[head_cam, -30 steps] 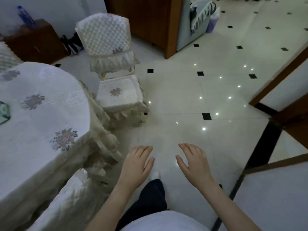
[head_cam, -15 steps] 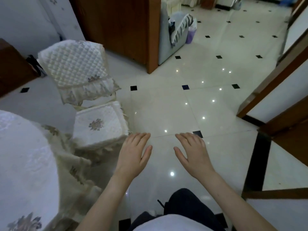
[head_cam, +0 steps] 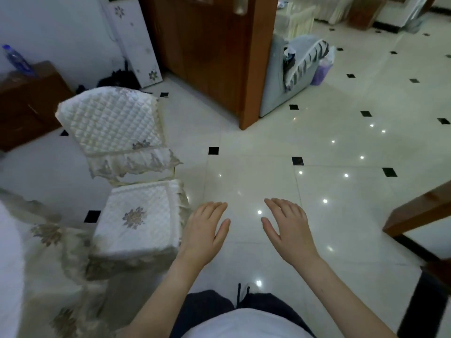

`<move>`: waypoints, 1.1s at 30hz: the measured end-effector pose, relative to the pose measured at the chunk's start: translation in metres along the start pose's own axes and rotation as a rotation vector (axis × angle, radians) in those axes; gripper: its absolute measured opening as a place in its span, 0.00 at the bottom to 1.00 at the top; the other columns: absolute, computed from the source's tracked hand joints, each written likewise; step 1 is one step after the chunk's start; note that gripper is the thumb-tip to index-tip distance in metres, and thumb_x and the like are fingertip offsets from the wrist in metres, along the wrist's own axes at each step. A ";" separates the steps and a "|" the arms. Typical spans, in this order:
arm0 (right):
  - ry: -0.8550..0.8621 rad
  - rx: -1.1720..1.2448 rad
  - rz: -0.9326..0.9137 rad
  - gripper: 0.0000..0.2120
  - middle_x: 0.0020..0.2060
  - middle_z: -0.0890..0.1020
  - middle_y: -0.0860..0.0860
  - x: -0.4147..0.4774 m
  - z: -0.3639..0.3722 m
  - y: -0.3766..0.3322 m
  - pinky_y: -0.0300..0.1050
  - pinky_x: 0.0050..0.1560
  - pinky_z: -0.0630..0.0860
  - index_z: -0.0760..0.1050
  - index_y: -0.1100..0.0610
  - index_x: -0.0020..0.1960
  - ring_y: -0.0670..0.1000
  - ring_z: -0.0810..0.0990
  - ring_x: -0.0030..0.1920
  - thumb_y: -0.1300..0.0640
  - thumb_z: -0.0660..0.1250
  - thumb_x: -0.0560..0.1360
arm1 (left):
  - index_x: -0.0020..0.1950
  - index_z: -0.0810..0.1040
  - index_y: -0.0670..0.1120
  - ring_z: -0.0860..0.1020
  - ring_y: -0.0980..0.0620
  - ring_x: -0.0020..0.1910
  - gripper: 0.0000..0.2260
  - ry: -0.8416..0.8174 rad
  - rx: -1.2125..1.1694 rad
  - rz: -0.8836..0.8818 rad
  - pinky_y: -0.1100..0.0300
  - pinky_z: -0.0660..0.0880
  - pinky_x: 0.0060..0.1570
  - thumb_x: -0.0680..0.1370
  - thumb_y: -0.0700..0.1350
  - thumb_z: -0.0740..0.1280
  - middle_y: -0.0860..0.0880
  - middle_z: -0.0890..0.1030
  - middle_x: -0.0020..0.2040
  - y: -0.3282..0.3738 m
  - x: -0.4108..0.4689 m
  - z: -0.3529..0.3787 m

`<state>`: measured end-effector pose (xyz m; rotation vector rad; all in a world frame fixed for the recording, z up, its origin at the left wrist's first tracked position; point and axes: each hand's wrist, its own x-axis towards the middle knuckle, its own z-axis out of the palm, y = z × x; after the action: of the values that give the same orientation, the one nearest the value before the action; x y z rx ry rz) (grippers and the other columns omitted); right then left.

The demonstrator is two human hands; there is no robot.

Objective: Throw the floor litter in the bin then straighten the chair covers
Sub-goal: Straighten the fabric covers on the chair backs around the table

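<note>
Holds left fingers (head_cam: pixel 214 209) straight, slightly spread, gripping nothing; same with right fingers (head_cam: pixel 280 207). Hovers left hand (head_cam: pixel 205 230) and right hand (head_cam: pixel 289 231) palms down above tile floor (head_cam: pixel 256 167), apart from each other, left one just right of the seat cover (head_cam: pixel 136 218). Touches neither cover yet. Finds no litter on visible floor, no bin in frame; purple bag (head_cam: pixel 322 71) far right by grey sofa (head_cam: pixel 275 89), contents unclear. Judges litter part probably done, or out of view. Leaves covers to do: back cover (head_cam: pixel 109 123), far left of hands, looks skewed, frill hanging uneven; seat cover looks roughly square.
</note>
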<state>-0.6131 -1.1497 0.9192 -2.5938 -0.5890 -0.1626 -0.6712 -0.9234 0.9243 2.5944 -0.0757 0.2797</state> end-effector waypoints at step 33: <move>-0.301 0.121 -0.416 0.24 0.62 0.78 0.49 0.658 0.156 0.034 0.49 0.66 0.66 0.72 0.54 0.69 0.51 0.74 0.63 0.42 0.52 0.80 | 0.66 0.77 0.43 0.75 0.48 0.61 0.22 0.216 0.145 -0.406 0.50 0.71 0.63 0.83 0.54 0.53 0.49 0.80 0.62 -0.266 0.501 -0.004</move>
<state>-0.0037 -0.8544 0.9079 -2.3635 -1.2048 0.1309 -0.1538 -0.6920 0.9022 2.6270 0.5588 0.4239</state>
